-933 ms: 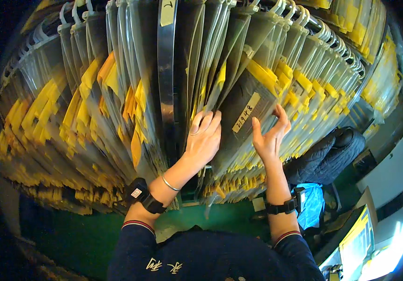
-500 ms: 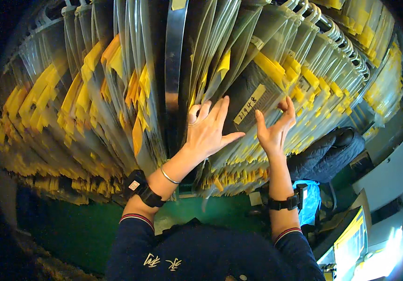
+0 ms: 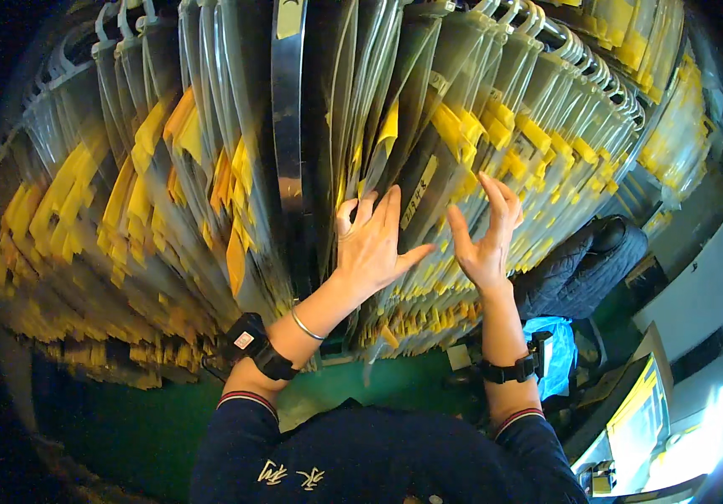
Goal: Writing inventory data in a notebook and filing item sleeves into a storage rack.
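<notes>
A dense row of hanging clear plastic garment bags [image 3: 210, 193] with yellow contents fills the rack in front of me. My left hand [image 3: 371, 244] lies flat with fingers spread against the bags just right of a vertical metal post [image 3: 288, 109]. My right hand [image 3: 487, 235] is raised beside it, fingers apart and curled, touching a bag that carries a pale label strip [image 3: 419, 191]. A gap between the bags sits between my two hands. Neither hand grips anything.
More bags on white hangers [image 3: 580, 50] run off to the upper right. A green floor [image 3: 126, 420] lies below. A dark padded jacket [image 3: 580, 269] and a blue bag [image 3: 553, 353] sit at the right, near a yellow-edged box [image 3: 630, 420].
Both hands have slid left along the bags and spread further apart from each other; the labelled bag now shows between them.
</notes>
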`<state>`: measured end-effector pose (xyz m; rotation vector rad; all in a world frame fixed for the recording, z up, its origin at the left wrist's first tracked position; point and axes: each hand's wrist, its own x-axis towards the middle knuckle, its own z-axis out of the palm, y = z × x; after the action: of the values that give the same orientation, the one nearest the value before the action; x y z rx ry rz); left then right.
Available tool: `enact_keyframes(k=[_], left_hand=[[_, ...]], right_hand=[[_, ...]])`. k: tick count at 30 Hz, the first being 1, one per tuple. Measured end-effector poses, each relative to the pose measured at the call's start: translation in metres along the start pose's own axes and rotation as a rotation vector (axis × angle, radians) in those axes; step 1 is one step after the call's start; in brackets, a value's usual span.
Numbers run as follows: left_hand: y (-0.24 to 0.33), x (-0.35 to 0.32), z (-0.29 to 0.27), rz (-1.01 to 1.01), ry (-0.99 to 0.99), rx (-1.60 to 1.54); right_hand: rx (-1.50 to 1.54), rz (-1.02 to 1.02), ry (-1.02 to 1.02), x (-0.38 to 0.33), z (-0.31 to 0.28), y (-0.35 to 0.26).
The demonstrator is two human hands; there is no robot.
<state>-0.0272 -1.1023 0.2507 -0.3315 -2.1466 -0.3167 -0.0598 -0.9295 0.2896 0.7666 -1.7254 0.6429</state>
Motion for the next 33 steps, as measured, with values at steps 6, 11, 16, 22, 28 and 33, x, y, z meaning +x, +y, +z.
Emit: enact_keyframes(k=[6,11,16,22,28,33], left_hand=[[0.001,0.001,-0.002,-0.021,-0.023,-0.030],[-0.002,-0.001,0.001,0.000,-0.010,-0.058],[-0.005,-0.003,-0.004,-0.012,-0.040,-0.053],[-0.005,-0.001,-0.010,-0.046,-0.121,-0.076],[-0.003,0.001,-0.011,-0.032,-0.136,-0.057],[0.006,0.006,-0.008,-0.045,-0.045,-0.136]], right_hand=[[-0.032,0.016,0.023,0.007,-0.013,-0.006],[-0.023,0.032,0.011,0.025,-0.013,-0.012],[-0.144,-0.051,-0.009,0.056,-0.007,-0.025],[-0.169,-0.033,-0.062,0.061,-0.004,-0.030],[-0.098,-0.046,-0.144,0.061,-0.005,-0.030],[-0.161,-0.023,-0.208,0.051,-0.004,-0.023]])
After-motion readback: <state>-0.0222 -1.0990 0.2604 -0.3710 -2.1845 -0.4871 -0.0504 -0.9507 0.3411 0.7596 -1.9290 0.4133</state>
